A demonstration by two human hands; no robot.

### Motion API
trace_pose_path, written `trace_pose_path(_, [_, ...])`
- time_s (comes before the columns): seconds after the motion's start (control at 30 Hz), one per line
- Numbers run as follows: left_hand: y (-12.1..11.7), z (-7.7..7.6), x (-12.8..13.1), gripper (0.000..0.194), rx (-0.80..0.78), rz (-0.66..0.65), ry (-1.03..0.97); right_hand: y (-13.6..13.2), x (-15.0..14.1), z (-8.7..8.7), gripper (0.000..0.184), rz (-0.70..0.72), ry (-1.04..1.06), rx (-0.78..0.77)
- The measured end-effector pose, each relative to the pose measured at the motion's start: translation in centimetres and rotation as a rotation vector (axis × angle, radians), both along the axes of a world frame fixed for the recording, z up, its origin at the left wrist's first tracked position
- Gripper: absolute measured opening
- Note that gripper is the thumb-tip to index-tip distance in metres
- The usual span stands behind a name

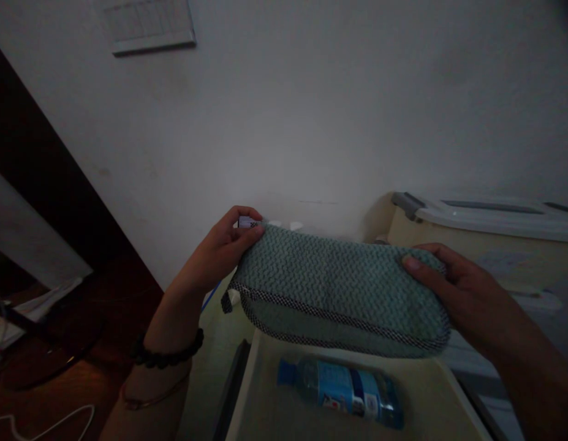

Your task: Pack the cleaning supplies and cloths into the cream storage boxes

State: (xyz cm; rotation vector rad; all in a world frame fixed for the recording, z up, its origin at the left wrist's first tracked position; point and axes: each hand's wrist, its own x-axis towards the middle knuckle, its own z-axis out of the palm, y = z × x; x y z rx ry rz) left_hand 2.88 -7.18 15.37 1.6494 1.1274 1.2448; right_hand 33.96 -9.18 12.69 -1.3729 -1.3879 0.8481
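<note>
A teal woven cloth pad [332,288] with a dark checked trim and a small loop at its left end is held up flat before a white wall. My left hand [222,248] pinches its upper left corner, thumb on top. My right hand [453,288] grips its right end, thumb pressed on the upper face. Both hands are closed on the fabric. A black bead bracelet and a thin bangle sit on my left wrist.
Below the cloth lies a blue-labelled plastic water bottle [341,392] on its side in an open pale drawer [260,398]. A plastic storage box [490,223] with a white lid stands at right. Dark wooden desk [81,361] with cables and papers at left.
</note>
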Motion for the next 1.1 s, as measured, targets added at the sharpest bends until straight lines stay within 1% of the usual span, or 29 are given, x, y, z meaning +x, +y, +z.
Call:
trace_pose_path(0.1, [0.0,0.0,-0.2,0.026,0.006,-0.005,0.021,-0.2,0.1,0.1,0.030,0.058,0.057,-0.067])
trace_pose_path(0.2, [0.1,-0.1,-0.4,0.025,0.014,-0.020,0.039,-0.4,0.2,0.1,0.026,0.094,0.050,-0.067])
trace_pose_path(0.27, [0.2,-0.2,-0.5,0.025,-0.005,-0.045,0.057,-0.4,0.2,0.1,0.024,0.082,0.062,-0.047])
trace_pose_path(0.43, [0.4,-0.3,-0.6,0.025,-0.071,-0.116,0.119,-0.4,0.1,0.4,0.023,0.012,0.173,-0.016])
trace_pose_path(0.6, [0.5,-0.3,-0.5,0.023,-0.062,-0.139,0.138,-0.8,-0.2,0.7,0.020,0.010,0.268,-0.029])
trace_pose_path(0.7, [0.5,-0.4,-0.7,0.021,-0.048,-0.124,0.131,-0.8,-0.2,0.8,0.024,0.021,0.277,-0.049])
trace_pose_path(0.8, [0.5,-0.4,-0.7,0.020,-0.074,-0.126,0.122,-0.9,0.0,1.0,0.028,0.039,0.278,-0.058])
trace_pose_path(1.0, [0.1,-0.2,-0.5,0.023,-0.115,-0.137,0.102,-0.8,0.8,1.1,0.028,0.021,0.274,-0.081])
trace_pose_path(1.1, [-0.1,0.0,-0.5,0.022,-0.120,-0.141,0.085,-0.7,1.3,0.9,0.024,0.055,0.255,-0.069])
